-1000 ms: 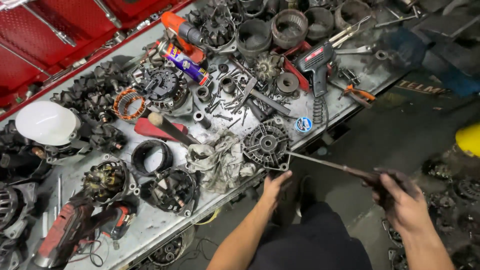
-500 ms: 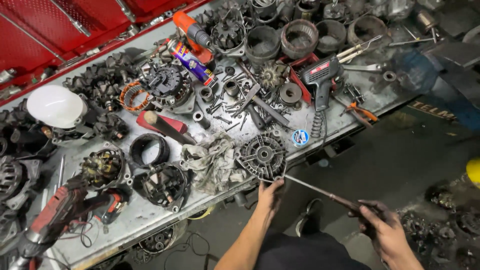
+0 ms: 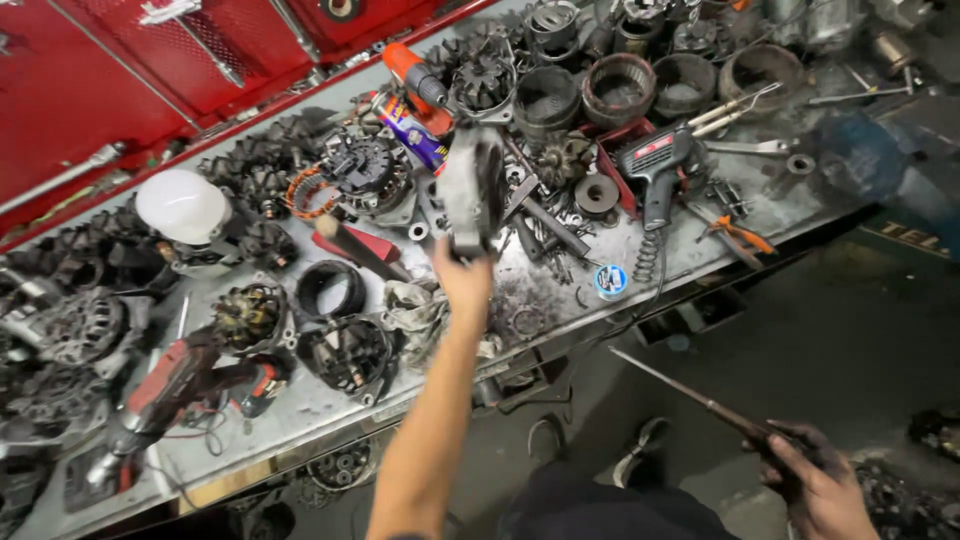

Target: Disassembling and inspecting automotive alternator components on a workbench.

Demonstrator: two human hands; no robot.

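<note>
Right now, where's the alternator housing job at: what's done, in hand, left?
Done: the round housing is off the bench, lifted on edge by the left hand; a stripped rotor and black ring already lie loose there. In hand: the right hand grips a long screwdriver low, away from the housing. Left: the housing is set nowhere yet, and many dismantled parts sit unassembled.

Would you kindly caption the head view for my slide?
Left hand lifts alternator housing over cluttered workbench; right hand holds screwdriver.
</note>
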